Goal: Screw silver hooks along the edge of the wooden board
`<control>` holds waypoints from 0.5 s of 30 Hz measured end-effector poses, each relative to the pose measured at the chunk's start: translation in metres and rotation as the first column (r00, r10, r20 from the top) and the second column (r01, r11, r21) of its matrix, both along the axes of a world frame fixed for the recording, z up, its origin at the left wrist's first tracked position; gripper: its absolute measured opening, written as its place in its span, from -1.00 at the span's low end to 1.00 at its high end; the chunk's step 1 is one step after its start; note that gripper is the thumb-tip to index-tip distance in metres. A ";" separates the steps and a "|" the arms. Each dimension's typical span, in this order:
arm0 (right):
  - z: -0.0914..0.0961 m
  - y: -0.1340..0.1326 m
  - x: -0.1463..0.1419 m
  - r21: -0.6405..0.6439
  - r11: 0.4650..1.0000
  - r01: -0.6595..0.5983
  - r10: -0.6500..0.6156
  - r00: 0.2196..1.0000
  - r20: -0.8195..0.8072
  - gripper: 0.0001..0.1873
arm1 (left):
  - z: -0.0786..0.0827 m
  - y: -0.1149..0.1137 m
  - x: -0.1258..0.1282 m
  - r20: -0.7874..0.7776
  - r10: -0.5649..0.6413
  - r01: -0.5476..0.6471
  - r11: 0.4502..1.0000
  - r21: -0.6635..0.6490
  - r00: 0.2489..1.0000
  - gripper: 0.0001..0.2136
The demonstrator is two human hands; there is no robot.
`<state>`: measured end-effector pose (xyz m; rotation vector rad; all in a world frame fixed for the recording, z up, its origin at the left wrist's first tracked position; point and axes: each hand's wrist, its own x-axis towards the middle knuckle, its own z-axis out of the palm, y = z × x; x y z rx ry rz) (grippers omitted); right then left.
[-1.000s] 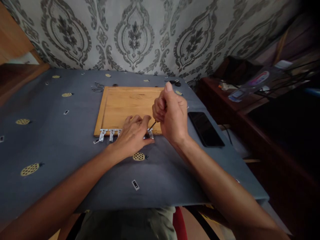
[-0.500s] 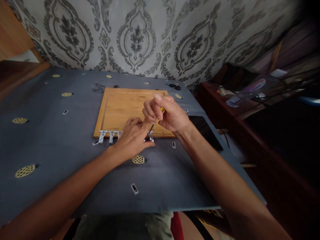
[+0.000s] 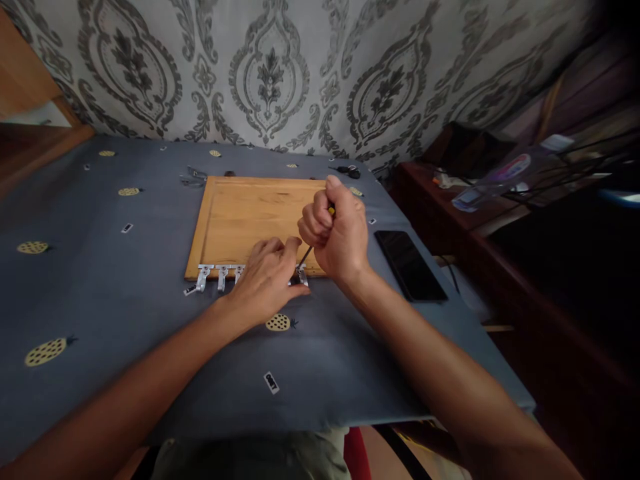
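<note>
A wooden panel [image 3: 240, 220], like a cabinet door, lies flat with several metal hinges [image 3: 223, 277] along its near edge. My right hand [image 3: 340, 233] is a fist around a screwdriver [image 3: 306, 256] with a yellow handle, mostly hidden by the fingers. Its thin shaft slants down to the hinge [image 3: 303, 275] right of my left hand. My left hand [image 3: 265, 280] rests over the panel's near edge, fingers stretched out and thumb apart, close to that hinge. It covers part of the hinge row.
Pliers [image 3: 193, 177] lie by the panel's far left corner, and a dark-handled tool [image 3: 349, 172] lies beyond its far right. A black phone [image 3: 410, 267] sits to the right on the blue tablecloth [image 3: 125, 300]. A plastic bottle [image 3: 510, 175] leans over the brown side table [image 3: 425, 193].
My right hand has turned and risen slightly, its fist now upright around the screwdriver. More of the phone shows. My left hand stays almost in place.
</note>
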<state>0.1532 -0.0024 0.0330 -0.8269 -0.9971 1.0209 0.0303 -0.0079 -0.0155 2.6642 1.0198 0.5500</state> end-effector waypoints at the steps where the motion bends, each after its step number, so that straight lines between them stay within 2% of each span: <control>1: -0.001 -0.002 -0.004 0.024 0.997 0.077 -0.076 0.997 -0.002 -0.32 | 0.000 0.000 0.000 -0.008 0.001 -0.002 1.000 -0.004 1.000 -0.48; 4: -0.005 -0.004 -0.012 0.080 0.964 0.252 -0.252 0.968 -0.010 -0.33 | 0.000 0.001 0.000 -0.023 0.000 -0.001 1.000 -0.015 1.000 -0.47; 7: -0.007 -0.004 -0.014 0.109 0.940 0.323 -0.322 0.946 -0.023 -0.31 | 0.000 0.001 0.000 -0.010 -0.005 0.005 1.000 -0.028 1.000 -0.44; 10: -0.007 -0.005 -0.012 0.118 0.940 0.321 -0.321 0.947 -0.023 -0.30 | 0.000 0.001 0.000 -0.006 -0.003 0.003 1.000 -0.026 1.000 -0.44; 15: -0.005 -0.012 -0.010 0.144 0.967 0.209 -0.208 0.978 -0.016 -0.28 | 0.000 0.000 -0.001 0.002 -0.004 0.004 1.000 -0.026 1.000 -0.51</control>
